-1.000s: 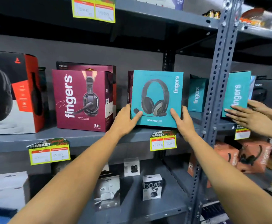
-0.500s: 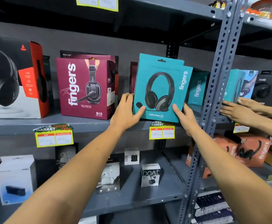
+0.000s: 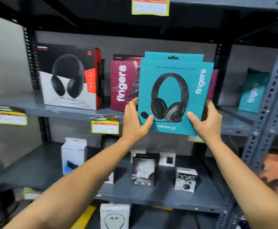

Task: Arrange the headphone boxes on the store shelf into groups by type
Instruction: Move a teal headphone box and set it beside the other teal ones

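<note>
Both hands are holding a teal headphone box (image 3: 174,90) up in front of the middle shelf (image 3: 72,111), clear of its surface. The left hand (image 3: 135,121) is clamping the box's lower left corner, thumb pressing on the printed front and the fingers wrapping behind the edge. The right hand (image 3: 206,120) is gripping the lower right corner the same way, thumb lying across the front. The box is facing the camera, tilting slightly, and it is covering part of a maroon headphone box (image 3: 123,85) that is standing on the shelf just behind it. To the left of the maroon one, a black, white and red headphone box (image 3: 72,76) is sitting on the same shelf. Farther right, past a dark upright, another teal box (image 3: 253,91) is standing side-on. Yellow price tags (image 3: 105,126) are hanging from the shelf's front edge. On the lower shelf (image 3: 151,197), several small white and black boxes (image 3: 185,180) are standing apart from one another. The whole view is somewhat blurring.
</note>
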Demonstrator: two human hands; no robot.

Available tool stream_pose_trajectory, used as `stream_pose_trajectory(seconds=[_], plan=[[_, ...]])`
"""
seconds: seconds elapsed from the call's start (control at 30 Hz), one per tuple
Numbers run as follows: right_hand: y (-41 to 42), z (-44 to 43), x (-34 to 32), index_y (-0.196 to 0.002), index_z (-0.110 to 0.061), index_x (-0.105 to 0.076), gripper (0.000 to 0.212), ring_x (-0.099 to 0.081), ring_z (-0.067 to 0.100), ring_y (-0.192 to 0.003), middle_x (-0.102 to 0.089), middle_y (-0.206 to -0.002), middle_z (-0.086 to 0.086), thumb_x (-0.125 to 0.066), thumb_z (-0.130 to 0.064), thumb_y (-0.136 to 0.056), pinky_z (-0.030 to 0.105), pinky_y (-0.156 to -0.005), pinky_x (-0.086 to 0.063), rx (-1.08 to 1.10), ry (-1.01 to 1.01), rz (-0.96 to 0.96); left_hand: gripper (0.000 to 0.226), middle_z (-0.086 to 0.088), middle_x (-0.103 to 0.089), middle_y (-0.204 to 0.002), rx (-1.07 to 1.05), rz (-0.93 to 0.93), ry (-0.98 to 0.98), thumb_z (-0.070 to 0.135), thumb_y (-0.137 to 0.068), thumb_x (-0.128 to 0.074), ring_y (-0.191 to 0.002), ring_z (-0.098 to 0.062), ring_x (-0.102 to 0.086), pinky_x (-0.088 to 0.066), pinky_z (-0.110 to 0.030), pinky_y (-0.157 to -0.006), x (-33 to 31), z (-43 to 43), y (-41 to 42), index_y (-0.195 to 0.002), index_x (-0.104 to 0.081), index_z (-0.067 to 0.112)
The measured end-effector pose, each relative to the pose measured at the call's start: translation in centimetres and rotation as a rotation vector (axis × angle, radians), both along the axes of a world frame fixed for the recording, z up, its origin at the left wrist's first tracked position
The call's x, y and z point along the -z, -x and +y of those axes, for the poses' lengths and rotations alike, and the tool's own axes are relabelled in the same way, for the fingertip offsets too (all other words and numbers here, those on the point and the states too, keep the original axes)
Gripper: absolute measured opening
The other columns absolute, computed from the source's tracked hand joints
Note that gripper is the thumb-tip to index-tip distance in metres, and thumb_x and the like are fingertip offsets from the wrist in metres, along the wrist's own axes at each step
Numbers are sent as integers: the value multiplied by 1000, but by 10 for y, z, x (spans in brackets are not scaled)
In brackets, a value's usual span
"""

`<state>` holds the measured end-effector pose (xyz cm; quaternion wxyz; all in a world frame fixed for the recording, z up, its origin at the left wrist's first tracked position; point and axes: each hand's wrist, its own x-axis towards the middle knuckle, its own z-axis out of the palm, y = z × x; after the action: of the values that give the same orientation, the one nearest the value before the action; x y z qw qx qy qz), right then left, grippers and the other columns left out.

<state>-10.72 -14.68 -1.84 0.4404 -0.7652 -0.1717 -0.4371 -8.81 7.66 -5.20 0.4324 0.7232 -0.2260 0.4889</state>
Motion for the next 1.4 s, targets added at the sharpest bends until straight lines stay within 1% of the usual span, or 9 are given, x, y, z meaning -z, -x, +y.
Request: stream_pose_trajectory(seconds=[0.33,0.43,0.6,0.7,0.93,1.07,1.13,1.27,1.4], plan=[[7,204,-13,-107,-5,-54,79,-66,42,-87,-73,-95,14,-47,-68,-60,49,-79,-50,-40,139,-39,56,-8,-52,-96,-214,-18,56,47,-79,-52,-85,-22,-53,-35,-7,-71,2,203,44,-111,-47,0],[8,289,-20,-110,-9,-60,72,-67,40,-91,-75,-98,11,-47,-64,-65,44,-81,-49,-100,85,-41,56,-11,-52,-97,-310,-56,26,45,-79,-52,-87,-23,-54,-39,-13,-72,-12,280,56,-111,-47,0],[-3,415,-32,-127,-14,-57,56,-64,32,-107,-72,-117,8,-53,-52,-85,34,-87,-47,-281,97,-22,56,-20,-58,-100,-455,-60,30,48,-81,-57,-91,-35,-58,-48,-42,-77,-36,408,62,-110,-46,2],[-17,476,-32,-124,-8,-55,46,-62,36,-107,-69,-118,14,-52,-44,-94,37,-84,-46,-343,184,14,60,-18,-57,-111,-501,23,-39,46,-84,-61,-100,-25,-57,-44,-29,-81,-40,473,65,-120,-44,1],[-43,554,-27,-115,3,-47,39,-60,40,-104,-65,-115,22,-48,-32,-99,29,-67,-34,-416,290,134,65,-16,-45,-132,-510,128,-144,35,-91,-62,-119,-15,-42,-32,-20,-97,-40,542,46,-140,-32,5],[-64,579,-16,-125,4,-39,44,-59,45,-107,-61,-121,28,-45,-32,-100,40,-74,-43,-350,368,271,65,-15,-45,-132,-488,354,-122,43,-90,-59,-123,-24,-46,-41,-39,-105,-29,565,19,-138,-32,8],[-70,584,-9,-130,2,-35,45,-58,43,-109,-59,-126,26,-42,-32,-101,38,-74,-43,-330,385,313,63,-13,-44,-135,-456,433,-68,43,-90,-58,-125,-21,-46,-47,-46,-101,-23,567,12,-137,-31,11],[-72,582,-8,-135,0,-33,45,-57,39,-112,-57,-130,23,-41,-29,-102,33,-76,-42,-338,416,320,60,-12,-44,-136,-442,419,-35,39,-91,-60,-124,-18,-45,-47,-39,-97,-19,566,7,-136,-31,11],[-68,566,-4,-121,2,-49,35,-59,36,-109,-61,-123,23,-49,-25,-99,35,-78,-46,-283,504,341,56,-13,-55,-115,-535,373,140,48,-80,-71,-101,-17,-55,-55,-34,-81,-5,570,7,-112,-46,9]])
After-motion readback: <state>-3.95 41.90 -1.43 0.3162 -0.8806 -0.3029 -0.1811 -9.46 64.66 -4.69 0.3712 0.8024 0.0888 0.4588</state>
